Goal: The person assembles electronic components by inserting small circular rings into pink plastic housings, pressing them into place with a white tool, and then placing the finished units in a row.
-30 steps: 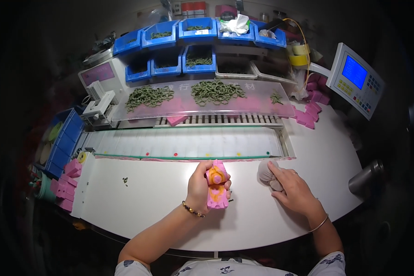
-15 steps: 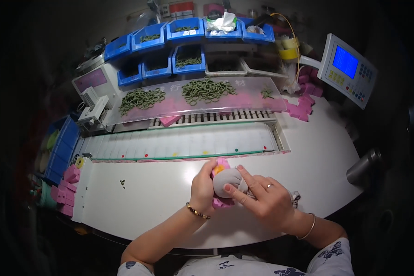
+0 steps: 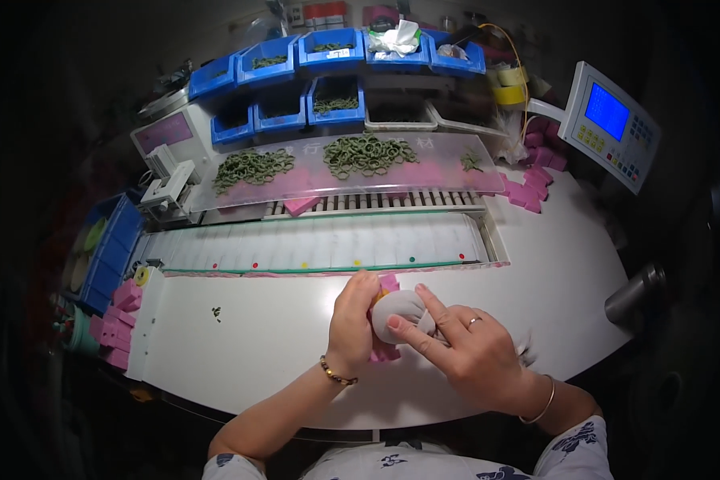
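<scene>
My left hand (image 3: 352, 320) is closed around a pink block (image 3: 386, 352) with a yellow-orange patch near its top, held above the near part of the white table. In my right hand (image 3: 464, 344) is a round grey-white cloth pad (image 3: 400, 314), its gathered end tucked into my palm. The pad rests against the face of the block and covers most of it. My right thumb and forefinger stretch along the pad. What the pad hides on the block cannot be seen.
Beyond my hands runs a white conveyor (image 3: 296, 248). Over it, a clear shelf (image 3: 304, 192) bears piles of green rings (image 3: 368, 154). Blue bins (image 3: 332, 100) stand behind. Pink blocks (image 3: 118, 328) are stacked at left; a control panel (image 3: 608, 120) and dark cup (image 3: 636, 292) are at right.
My left fingers have moved further over the top of the pink block, hiding more of its yellow-orange patch. The pad stays against the block, and the whole view has shifted slightly.
</scene>
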`<state>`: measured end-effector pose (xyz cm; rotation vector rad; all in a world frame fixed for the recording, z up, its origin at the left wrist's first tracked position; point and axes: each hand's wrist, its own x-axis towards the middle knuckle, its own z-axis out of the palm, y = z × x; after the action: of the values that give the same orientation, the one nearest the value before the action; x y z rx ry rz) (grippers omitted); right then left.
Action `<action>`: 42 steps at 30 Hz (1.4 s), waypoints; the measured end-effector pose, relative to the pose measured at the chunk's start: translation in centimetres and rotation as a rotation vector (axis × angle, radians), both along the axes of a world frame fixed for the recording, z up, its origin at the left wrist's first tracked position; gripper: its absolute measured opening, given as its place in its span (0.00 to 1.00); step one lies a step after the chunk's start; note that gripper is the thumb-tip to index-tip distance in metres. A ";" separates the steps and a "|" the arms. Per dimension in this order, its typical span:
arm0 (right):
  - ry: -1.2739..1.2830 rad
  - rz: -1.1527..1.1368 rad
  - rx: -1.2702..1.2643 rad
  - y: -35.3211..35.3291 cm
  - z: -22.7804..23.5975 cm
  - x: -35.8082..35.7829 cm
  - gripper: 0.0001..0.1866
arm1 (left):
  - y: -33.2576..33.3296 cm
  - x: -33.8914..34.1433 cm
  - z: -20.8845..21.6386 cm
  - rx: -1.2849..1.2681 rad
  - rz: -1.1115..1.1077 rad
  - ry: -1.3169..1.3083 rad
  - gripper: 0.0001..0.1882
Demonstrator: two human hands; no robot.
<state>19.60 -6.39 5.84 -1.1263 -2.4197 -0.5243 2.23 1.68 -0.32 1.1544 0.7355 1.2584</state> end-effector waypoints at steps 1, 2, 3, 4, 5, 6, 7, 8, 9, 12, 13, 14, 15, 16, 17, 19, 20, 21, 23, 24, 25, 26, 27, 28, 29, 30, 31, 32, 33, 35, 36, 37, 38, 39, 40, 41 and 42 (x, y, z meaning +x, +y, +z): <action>-0.001 0.002 0.003 0.1 0.0 0.5 0.28 | -0.3 0.1 -0.3 0.003 0.002 -0.001 0.17; -0.001 0.021 -0.049 0.3 0.2 1.1 0.28 | -1.1 0.2 -0.4 -0.108 -0.056 0.000 0.18; 0.003 0.043 -0.109 0.2 0.4 1.3 0.29 | -1.9 0.1 -0.2 -0.227 -0.113 0.003 0.19; 0.026 0.029 -0.098 0.0 1.3 1.3 0.28 | -2.0 -0.5 0.2 -0.268 -0.164 0.014 0.21; 0.027 0.032 -0.102 -0.3 2.1 1.3 0.28 | -1.7 -0.5 0.2 -0.272 -0.162 0.015 0.21; 0.124 0.003 -0.011 -0.1 2.7 1.2 0.28 | -1.0 -0.6 0.1 -0.410 -0.142 -0.135 0.19; 0.222 -0.025 0.079 0.0 3.0 1.1 0.27 | -0.5 -0.7 0.0 -0.545 -0.122 -0.286 0.17; 0.298 -0.050 0.181 0.1 3.0 1.0 0.26 | -0.4 -0.9 0.0 -0.544 -0.112 -0.285 0.17; 0.349 -0.087 0.226 0.0 3.0 0.7 0.26 | -0.3 -0.8 0.2 -0.530 -0.087 -0.304 0.17; 0.078 0.002 -0.018 -0.7 0.4 -0.9 0.26 | -0.7 0.2 1.2 -0.401 0.003 -0.331 0.15; 0.052 -0.012 0.047 -0.4 -1.2 -1.4 0.26 | -0.9 -0.1 0.3 -0.397 0.007 -0.331 0.15; 0.048 0.007 -0.033 -0.7 -1.3 -1.1 0.26 | -0.9 -0.7 -1.4 -0.389 -0.031 -0.326 0.16; 0.043 0.023 -0.118 -0.6 -1.3 -0.7 0.27 | -0.9 -0.7 -1.5 -0.386 -0.073 -0.322 0.18; 0.041 0.022 -0.121 -0.5 -0.9 -0.4 0.27 | -1.3 0.2 -1.3 -0.566 -0.055 -0.397 0.15; 0.057 -0.003 -0.095 -0.3 0.0 -0.2 0.27 | -1.1 0.3 -0.7 -0.569 -0.056 -0.399 0.15; 0.077 -0.011 -0.071 0.1 1.4 0.2 0.26 | -0.8 0.2 -0.2 -0.641 -0.040 -0.410 0.17; 0.156 -0.028 0.084 0.3 1.9 0.3 0.26 | -0.2 -0.3 -1.9 -0.644 -0.085 -0.471 0.20; 0.235 -0.052 0.239 0.3 2.3 0.3 0.26 | -0.2 -0.4 -1.8 -0.644 -0.082 -0.471 0.20; 0.250 -0.089 0.318 0.0 2.2 -0.5 0.24 | -0.4 -0.5 -0.7 -0.469 0.008 -0.395 0.20; 0.149 -0.061 0.222 -0.6 1.6 -1.0 0.24 | -0.7 0.8 1.1 -0.378 0.119 -0.316 0.20; 0.062 -0.013 0.128 -1.2 0.8 -1.6 0.23 | -1.7 -0.1 2.2 -0.217 0.021 -0.270 0.17; -0.010 -0.041 0.121 -1.1 -1.2 -1.8 0.24 | -1.8 0.1 2.0 -0.064 0.023 -0.264 0.17; 0.066 0.002 0.038 -1.0 -1.7 -1.9 0.26 | -1.9 0.0 1.4 0.092 0.040 -0.258 0.16; 0.036 0.026 -0.009 -0.9 -1.3 -1.4 0.27 | -2.2 0.1 0.1 0.009 0.016 -0.263 0.14; 0.005 0.050 -0.056 -0.8 -0.7 -0.9 0.27 | -2.4 0.1 -0.9 -0.073 -0.008 -0.270 0.13; 0.006 0.051 -0.061 -0.7 -0.3 -0.7 0.27 | -2.5 0.4 -0.8 -0.031 0.030 -0.161 0.20; 0.012 0.055 -0.051 -0.5 0.1 -0.6 0.27 | -2.5 0.2 -0.5 -0.035 0.031 -0.161 0.20; 0.017 0.059 -0.039 -0.3 0.6 -0.5 0.27 | -2.6 -0.1 0.1 -0.078 0.031 -0.211 0.18; 0.026 0.031 0.004 -0.1 1.5 -0.6 0.26 | -2.2 -0.3 0.5 -0.113 0.038 -0.262 0.16; 0.158 -0.024 0.146 0.1 2.9 -0.5 0.24 | -1.2 -0.1 0.1 -0.219 0.106 -0.379 0.17; 0.266 -0.043 0.206 -0.2 3.6 -0.6 0.23 | -1.0 -0.4 -0.1 -0.324 0.098 -0.430 0.17; 0.313 -0.081 0.291 -0.3 3.4 -1.1 0.23 | -0.9 -0.7 -0.1 -0.429 0.091 -0.482 0.17; 0.218 -0.067 0.278 -0.3 2.9 -1.4 0.22 | -1.1 -0.5 0.2 -0.442 0.127 -0.466 0.17; 0.111 -0.077 0.264 -0.3 2.2 -1.8 0.21 | -1.2 -0.4 0.6 -0.450 0.106 -0.465 0.17; 0.018 -0.021 0.210 -0.4 0.8 -2.6 0.21 | -1.8 -0.6 1.4 -0.321 0.102 -0.325 0.19; 0.028 -0.041 0.101 -0.4 -1.3 -2.9 0.24 | -2.0 -0.7 1.7 -0.199 0.092 -0.188 0.21; 0.018 -0.007 0.023 0.0 -1.9 -2.2 0.25 | -1.2 -0.6 0.8 -0.213 0.104 -0.236 0.18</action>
<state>17.39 -6.42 3.93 -1.1258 -2.3893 -0.5410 1.67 0.49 0.46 0.7878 0.7388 1.3407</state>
